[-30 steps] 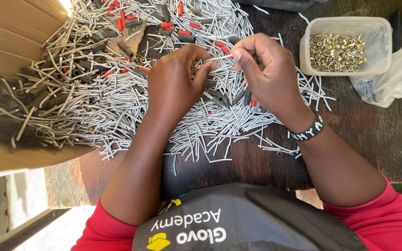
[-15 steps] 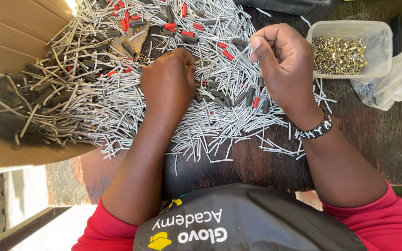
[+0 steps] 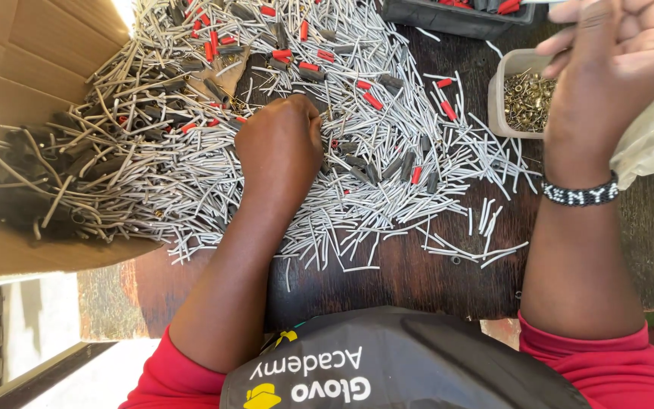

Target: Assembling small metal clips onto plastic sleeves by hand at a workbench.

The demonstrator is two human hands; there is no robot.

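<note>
Spreading across the dark wooden table, a heap of thin grey tubes covered most of the view, running leftwards into an open cardboard box. The tubes looked smooth, straight or slightly bent, and cut to uneven lengths; shorter red sleeves and stubby dark grey sleeves lay scattered among them. A dark tray at the top edge held more red pieces.

The left hand rested knuckles-up on the heap, fingers curled under into the tubes; whether it gripped any could not be told. The right hand was lifted well above the table, over a small clear plastic tub of shiny brass fittings, its fingers loosely bent and part open. A pale sliver showed at its fingertips, but whether it pinched anything could not be told. A beaded wristband circled that wrist.

As a judgement, loose tubes near the table's front edge could roll off if the left forearm swept them, and the light tub might tip if the right hand knocked its rim, spilling the small fittings into the heap.
</note>
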